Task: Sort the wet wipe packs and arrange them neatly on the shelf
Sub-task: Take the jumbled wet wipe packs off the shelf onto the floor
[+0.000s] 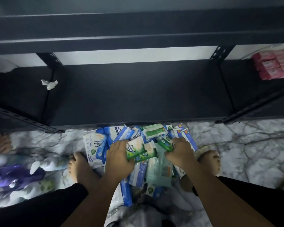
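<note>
Packs (143, 150) in left grip (120, 158), right grip (181, 153)

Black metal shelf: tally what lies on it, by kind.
Crumpled white tissue: 1
Stack of pink packs: 1 (single packs too blurred to count)
Total on the black metal shelf: 2

Wipe packs (95, 145) are heaped on the floor (236, 145), right against the shelf (138, 92) front edge, with a few tucked under it. Over the heap's middle, the left hand (120, 158) grips a pack (141, 151) and the right hand (182, 153) grips a second pack (165, 144) just beside it. A tissue scrap (49, 84) lies toward the shelf's left end. A stack of boxes (275, 66) sits at its back right corner. Bottles (52, 163) lie on the floor left of the heap.
</note>
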`<action>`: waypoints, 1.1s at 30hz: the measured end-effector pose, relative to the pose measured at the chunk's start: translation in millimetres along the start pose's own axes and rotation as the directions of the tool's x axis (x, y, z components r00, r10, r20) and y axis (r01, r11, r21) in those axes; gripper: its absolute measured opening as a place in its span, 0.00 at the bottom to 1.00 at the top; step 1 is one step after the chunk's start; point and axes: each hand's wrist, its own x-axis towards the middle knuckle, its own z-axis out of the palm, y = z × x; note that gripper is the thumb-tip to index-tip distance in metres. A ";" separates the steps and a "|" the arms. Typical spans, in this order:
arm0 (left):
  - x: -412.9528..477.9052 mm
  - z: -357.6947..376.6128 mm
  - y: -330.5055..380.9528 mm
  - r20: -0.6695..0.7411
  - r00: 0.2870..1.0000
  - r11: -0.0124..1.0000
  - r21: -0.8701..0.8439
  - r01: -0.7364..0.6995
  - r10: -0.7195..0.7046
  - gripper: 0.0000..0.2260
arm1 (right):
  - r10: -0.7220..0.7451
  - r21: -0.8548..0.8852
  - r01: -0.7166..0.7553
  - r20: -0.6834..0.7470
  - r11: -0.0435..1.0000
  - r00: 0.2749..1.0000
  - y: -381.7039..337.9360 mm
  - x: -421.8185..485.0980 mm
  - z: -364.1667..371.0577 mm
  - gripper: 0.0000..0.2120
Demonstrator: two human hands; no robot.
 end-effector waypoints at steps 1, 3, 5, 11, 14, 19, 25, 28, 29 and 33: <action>1.3 -4.8 -2.5 -0.038 0.999 0.998 -0.054 0.031 -0.033 0.31 | -0.007 0.020 0.007 0.038 1.000 0.999 -7.7 3.0 3.6 0.35; 4.6 -11.7 -13.1 -0.080 0.991 0.988 -0.115 0.099 -0.108 0.32 | -0.034 0.045 0.031 0.073 0.999 0.997 -20.0 8.7 12.8 0.39; 7.7 -24.7 -21.7 -0.086 0.978 0.977 -0.113 0.179 -0.189 0.33 | -0.070 0.052 0.067 0.050 0.996 0.996 -33.3 10.7 22.3 0.41; 8.2 -68.7 -13.0 0.096 0.919 0.922 -0.029 0.387 -0.382 0.28 | -0.138 -0.059 0.132 -0.123 0.990 0.983 -51.6 18.2 55.3 0.36; 15.0 -37.7 -58.0 0.117 0.908 0.906 -0.092 0.412 -0.401 0.29 | -0.115 -0.084 0.107 -0.101 0.991 0.988 -53.2 16.0 60.9 0.35; 11.8 -34.3 -67.0 0.111 0.926 0.917 -0.141 0.373 -0.360 0.35 | -0.108 -0.105 0.097 -0.105 0.990 0.989 -55.9 7.8 52.4 0.38; 1.4 -68.6 -37.3 0.091 0.940 0.932 -0.126 0.340 -0.330 0.27 | -0.131 -0.182 0.106 -0.129 0.978 0.983 -67.7 -16.0 30.4 0.29; -7.8 -97.2 -22.0 0.052 0.959 0.953 -0.103 0.284 -0.280 0.22 | -0.209 -0.222 0.176 -0.131 0.959 0.969 -82.2 -34.6 16.1 0.29; -10.4 -106.4 -18.8 0.026 0.967 0.961 -0.107 0.254 -0.252 0.22 | -0.246 -0.223 0.209 -0.152 0.952 0.957 -88.5 -41.0 10.6 0.28; -18.2 -150.7 -13.7 -0.039 0.994 0.992 -0.072 0.099 -0.102 0.27 | -0.411 -0.246 0.358 -0.216 0.901 0.886 -124.8 -69.9 -15.7 0.24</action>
